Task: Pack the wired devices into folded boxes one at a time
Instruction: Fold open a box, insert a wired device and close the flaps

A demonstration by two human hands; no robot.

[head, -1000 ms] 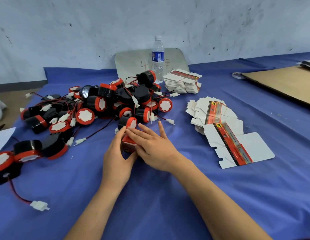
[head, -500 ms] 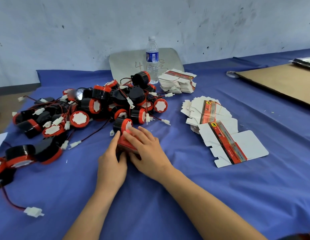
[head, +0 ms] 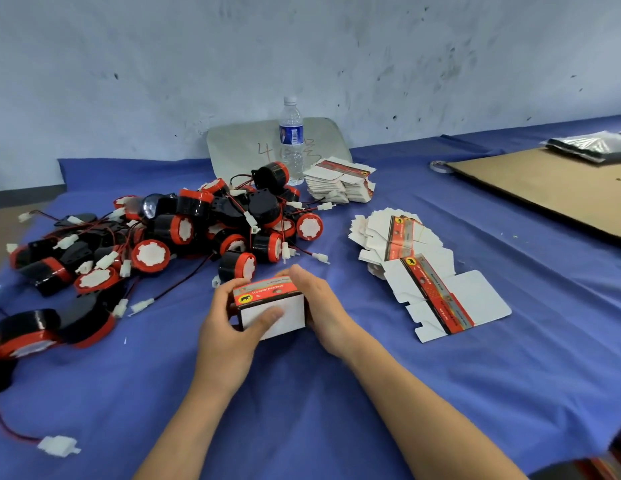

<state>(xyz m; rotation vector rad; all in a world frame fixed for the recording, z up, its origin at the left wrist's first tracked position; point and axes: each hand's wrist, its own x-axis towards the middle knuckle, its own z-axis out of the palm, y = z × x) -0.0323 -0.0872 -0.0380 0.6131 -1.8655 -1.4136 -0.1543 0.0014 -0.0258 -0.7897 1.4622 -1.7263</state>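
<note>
We have the folded box (head: pixel 272 308) near the middle of the blue cloth (head: pixel 302 410), clamped between both hands. We can't tell whether it is lifted or resting. The left hand (head: pixel 226 330) wraps its left side with the thumb laid across the white front face. The right hand (head: pixel 324 306) cups the right side, fingers curled over the far top edge. The faces we see look closed, and any device inside is hidden.

We judge it to be thin printed card: light and easy to crush, with a slick surface. It is best held by the opposite side walls, as it is now, and not by the flap ends, which could pop open.

The pile of wired devices (head: pixel 198 230) sits just behind, with the nearest device (head: pixel 237 266) right beside the fingertips. Trailing red-black wires and a white connector (head: pixel 141 306) lie close on the left and could snag. Flat box blanks (head: pixel 440 296) are fanned out to the right, well apart from the hands. Another stack (head: pixel 340 183) sits at the back by the water bottle (head: pixel 291 140), and a cardboard sheet (head: pixel 551 188) lies far right, out of the way.
</note>
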